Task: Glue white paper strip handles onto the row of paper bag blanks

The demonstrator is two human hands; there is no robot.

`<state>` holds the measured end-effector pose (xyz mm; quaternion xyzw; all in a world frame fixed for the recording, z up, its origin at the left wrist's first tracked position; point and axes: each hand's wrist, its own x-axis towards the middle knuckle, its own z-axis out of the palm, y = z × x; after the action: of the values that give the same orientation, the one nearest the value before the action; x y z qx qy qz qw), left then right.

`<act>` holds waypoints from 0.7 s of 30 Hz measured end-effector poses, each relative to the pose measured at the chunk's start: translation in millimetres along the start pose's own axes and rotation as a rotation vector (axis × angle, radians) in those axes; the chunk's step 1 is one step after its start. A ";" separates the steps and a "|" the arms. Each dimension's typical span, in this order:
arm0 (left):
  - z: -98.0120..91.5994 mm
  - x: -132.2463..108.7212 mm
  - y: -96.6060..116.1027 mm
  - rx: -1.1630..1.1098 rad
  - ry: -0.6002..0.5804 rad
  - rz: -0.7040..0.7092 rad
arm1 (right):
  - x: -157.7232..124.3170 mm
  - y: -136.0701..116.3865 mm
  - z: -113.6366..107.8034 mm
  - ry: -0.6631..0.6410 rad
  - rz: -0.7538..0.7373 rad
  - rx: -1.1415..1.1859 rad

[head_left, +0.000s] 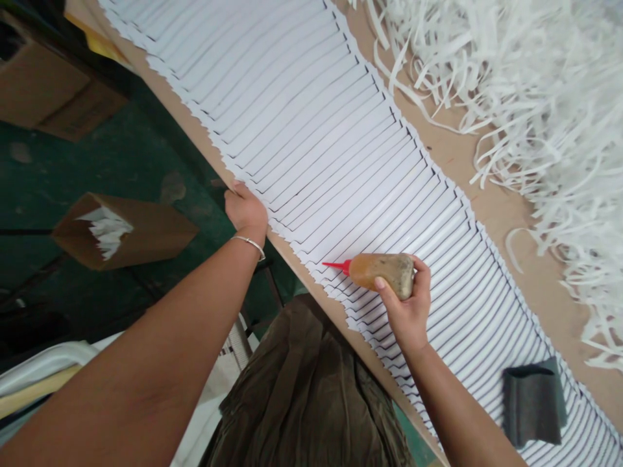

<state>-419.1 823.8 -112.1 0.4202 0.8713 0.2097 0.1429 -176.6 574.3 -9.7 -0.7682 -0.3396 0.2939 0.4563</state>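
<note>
Entry, as I read it off the head view. Right hand (406, 311): closed around a glue bottle (384, 271), amber and lying near level over the fanned white sheets (311, 130). Its long axis runs across the sheets, and its red nozzle (337, 265) points left towards the near table (496, 207) edge. I cannot tell whether the tip touches paper. Left hand (244, 209), with a bracelet (250, 243) at the wrist: set on the sheets' near edge, up and left of the nozzle and apart from the bottle. Its fingers are bent down; I cannot tell whether they grip anything. Sundries: paper shreds (535, 84) heaped far right, grey cloth (533, 402) on the sheets behind the right forearm, cardboard box (146, 230) on the floor.
</note>
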 end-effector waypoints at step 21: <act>-7.7 -1.1 2.8 0.012 -0.026 0.035 | 221.1 -8.6 -52.8 0.279 -0.049 0.602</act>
<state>-419.9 822.6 -104.0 0.4387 0.8631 0.2016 0.1480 -6.7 725.6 -11.6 -0.6233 -0.1901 0.2621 0.7118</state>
